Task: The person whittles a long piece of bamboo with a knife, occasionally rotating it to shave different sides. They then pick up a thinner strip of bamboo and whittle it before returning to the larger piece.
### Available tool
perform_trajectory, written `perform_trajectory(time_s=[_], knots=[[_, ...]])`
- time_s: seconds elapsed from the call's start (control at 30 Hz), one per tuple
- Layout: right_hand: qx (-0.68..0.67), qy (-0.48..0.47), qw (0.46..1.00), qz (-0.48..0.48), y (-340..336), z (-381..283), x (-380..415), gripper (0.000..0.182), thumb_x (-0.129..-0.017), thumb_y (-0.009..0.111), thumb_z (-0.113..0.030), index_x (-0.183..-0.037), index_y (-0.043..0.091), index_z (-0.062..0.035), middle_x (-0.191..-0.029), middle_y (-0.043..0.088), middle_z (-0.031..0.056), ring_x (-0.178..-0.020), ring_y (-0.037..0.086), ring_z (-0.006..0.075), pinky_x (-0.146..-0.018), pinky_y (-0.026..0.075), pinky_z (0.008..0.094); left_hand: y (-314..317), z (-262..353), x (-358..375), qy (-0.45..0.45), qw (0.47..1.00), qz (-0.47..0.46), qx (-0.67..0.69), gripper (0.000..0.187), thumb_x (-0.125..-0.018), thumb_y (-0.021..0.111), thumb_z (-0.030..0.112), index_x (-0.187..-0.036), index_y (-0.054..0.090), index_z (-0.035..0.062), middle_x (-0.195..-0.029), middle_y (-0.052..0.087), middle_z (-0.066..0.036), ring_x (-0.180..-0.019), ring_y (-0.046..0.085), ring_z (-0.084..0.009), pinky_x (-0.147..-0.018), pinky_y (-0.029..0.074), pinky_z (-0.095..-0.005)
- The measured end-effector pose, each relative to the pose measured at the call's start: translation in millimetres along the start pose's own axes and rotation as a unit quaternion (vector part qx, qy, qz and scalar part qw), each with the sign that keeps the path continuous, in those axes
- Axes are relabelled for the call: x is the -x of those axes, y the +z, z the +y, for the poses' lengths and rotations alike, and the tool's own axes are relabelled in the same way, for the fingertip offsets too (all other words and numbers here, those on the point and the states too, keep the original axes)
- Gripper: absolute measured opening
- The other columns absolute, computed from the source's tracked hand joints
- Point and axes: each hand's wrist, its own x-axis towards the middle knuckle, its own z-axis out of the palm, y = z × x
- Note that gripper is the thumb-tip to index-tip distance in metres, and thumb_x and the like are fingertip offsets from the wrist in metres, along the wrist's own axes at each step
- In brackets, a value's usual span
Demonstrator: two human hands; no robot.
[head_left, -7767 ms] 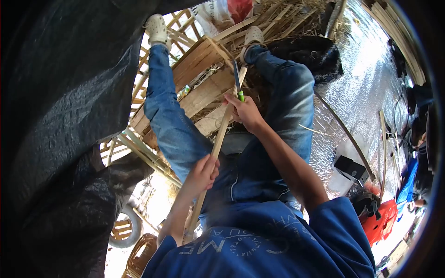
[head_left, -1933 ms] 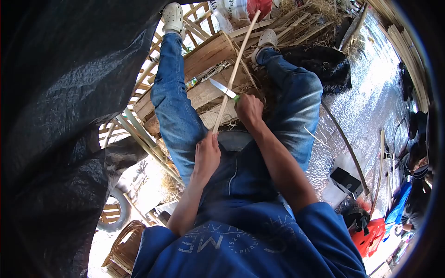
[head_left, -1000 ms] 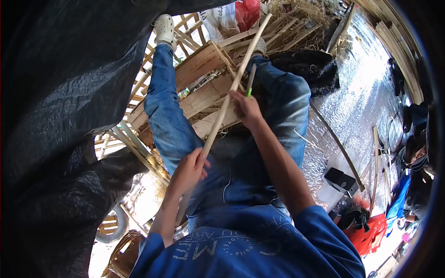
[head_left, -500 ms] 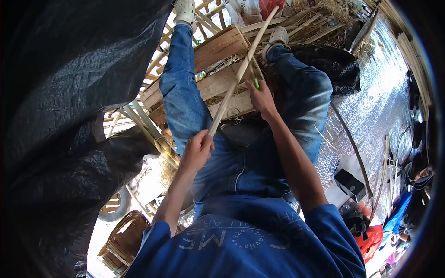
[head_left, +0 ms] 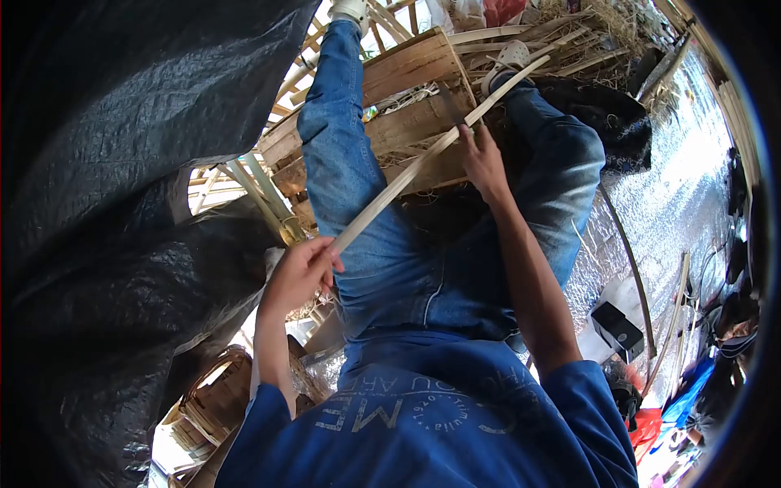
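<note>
My left hand (head_left: 301, 275) is closed around the near end of a long pale strip (head_left: 399, 184) that looks like bamboo. The strip slants up and to the right across my thighs, its far end passing close to my right shoe. Against the strip's upper half is my right hand (head_left: 485, 165), closed on a knife (head_left: 451, 106). The dark blade points up and away beside the strip, and my fingers hide the handle. Beyond my hands, between my legs, sits a wooden crate (head_left: 407, 68) of rough planks.
Black plastic sheeting (head_left: 154, 122) hangs along the left side. Split strips and dry fibres (head_left: 561, 41) lie behind the crate. Shiny silver sheeting (head_left: 643, 220) covers the right side, with a dark box (head_left: 616, 327) on it. Woven baskets (head_left: 213, 398) stand at lower left.
My left hand has moved left and slightly down with the strip's near end. The strip has swung to a flatter slant, its far end lower and further right. My right hand has shifted slightly right.
</note>
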Motion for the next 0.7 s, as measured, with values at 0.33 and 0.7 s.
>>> perform_trajectory(time_s=[0.33, 0.7], knots=[[0.047, 0.022, 0.996, -0.067, 5.9, 20.8, -5.5, 0.051, -0.092, 0.05, -0.042, -0.105, 0.058, 0.0061, -0.093, 0.061, 0.0287, -0.094, 0.059, 0.0416, -0.081, 0.045, 0.0407, -26.2, 14.0, -0.9, 0.023, 0.931, 0.036, 0.361, 0.038, -0.093, 0.044, 0.022, -0.122, 0.051, -0.0013, -0.094, 0.065, -0.019, -0.068, 0.063, -0.0177, -0.058, 0.049, -0.0243], [-0.142, 0.133, 0.973, -0.124, -5.4, -14.3, 9.8, 0.036, -0.092, 0.053, -0.041, -0.079, 0.051, -0.0075, -0.056, 0.039, -0.0052, -0.045, 0.041, 0.0045, -0.038, 0.03, 0.0205, -21.5, 13.6, 4.5, 0.173, 0.911, 0.001, 0.373, 0.065, -0.086, 0.036, 0.036, -0.135, 0.034, -0.0062, -0.119, 0.055, -0.027, -0.094, 0.062, -0.0267, -0.064, 0.05, -0.0274]])
